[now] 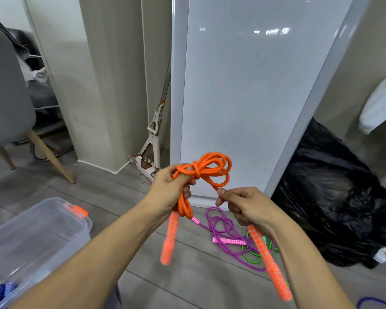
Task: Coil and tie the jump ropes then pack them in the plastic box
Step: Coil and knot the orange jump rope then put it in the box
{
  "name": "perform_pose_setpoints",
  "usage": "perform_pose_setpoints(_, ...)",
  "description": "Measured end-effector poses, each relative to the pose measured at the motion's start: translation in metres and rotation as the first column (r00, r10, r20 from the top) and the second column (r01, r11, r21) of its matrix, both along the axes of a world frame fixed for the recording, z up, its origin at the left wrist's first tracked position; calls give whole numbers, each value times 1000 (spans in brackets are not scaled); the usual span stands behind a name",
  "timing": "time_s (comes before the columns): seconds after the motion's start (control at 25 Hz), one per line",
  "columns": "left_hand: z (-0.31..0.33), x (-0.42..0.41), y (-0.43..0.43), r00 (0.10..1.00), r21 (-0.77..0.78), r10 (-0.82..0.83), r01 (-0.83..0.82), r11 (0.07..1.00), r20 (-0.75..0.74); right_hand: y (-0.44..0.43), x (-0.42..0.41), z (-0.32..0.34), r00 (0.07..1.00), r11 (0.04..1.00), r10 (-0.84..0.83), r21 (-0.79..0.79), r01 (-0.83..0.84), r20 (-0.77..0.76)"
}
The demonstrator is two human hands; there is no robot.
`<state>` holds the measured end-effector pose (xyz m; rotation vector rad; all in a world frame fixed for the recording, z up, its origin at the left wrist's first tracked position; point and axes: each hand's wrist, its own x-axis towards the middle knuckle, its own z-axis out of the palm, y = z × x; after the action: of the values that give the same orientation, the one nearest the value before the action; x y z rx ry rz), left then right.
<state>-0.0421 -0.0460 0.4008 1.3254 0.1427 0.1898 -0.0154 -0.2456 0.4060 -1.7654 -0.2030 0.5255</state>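
Note:
My left hand [173, 190] grips a coiled orange jump rope [212, 167] held up in mid-air; a turn of rope wraps round the bundle near my fingers. One orange handle [170, 238] hangs below that hand. My right hand [246, 207] pinches the rope's free end and holds the other orange handle [270, 262], which points down. On the floor under my hands lie a purple rope [223, 228] with pink handles and a green rope [253, 255], tangled loosely. The clear plastic box [54, 221] with an orange latch stands at the lower left; something blue [0, 291] lies inside.
A white panel [254, 85] leans upright straight ahead. A black plastic bag [334, 197] sits on the right. A grey chair [7, 97] with wooden legs stands at left, a mop [153, 134] leans by the wall, and a blue-purple rope [374, 303] shows at the bottom right.

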Motion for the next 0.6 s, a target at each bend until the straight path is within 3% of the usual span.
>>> perform_pose_setpoints(0.12,2,4,3,995,-95,99,-102,990,-32,5,-3,1,1000,1000,-20,9,21,-3)
perform_pose_setpoints(0.28,8,3,16,995,-267,-29,3,964,-94,-10,-15,12,992,994,98,-38,-102,-81)
perform_pose_setpoints(0.4,7,3,16,986,-297,-101,58,953,-132,-26,-24,26,975,983,178,-29,-183,-136)
perform_pose_setpoints(0.52,5,4,5,986,-262,-103,65,963,-134,-6,-36,38,952,961,255,-150,-231,170)
perform_pose_setpoints(0.6,5,4,2,987,-184,-110,88,979,-118,10,-41,42,890,973,225,-135,-186,396)
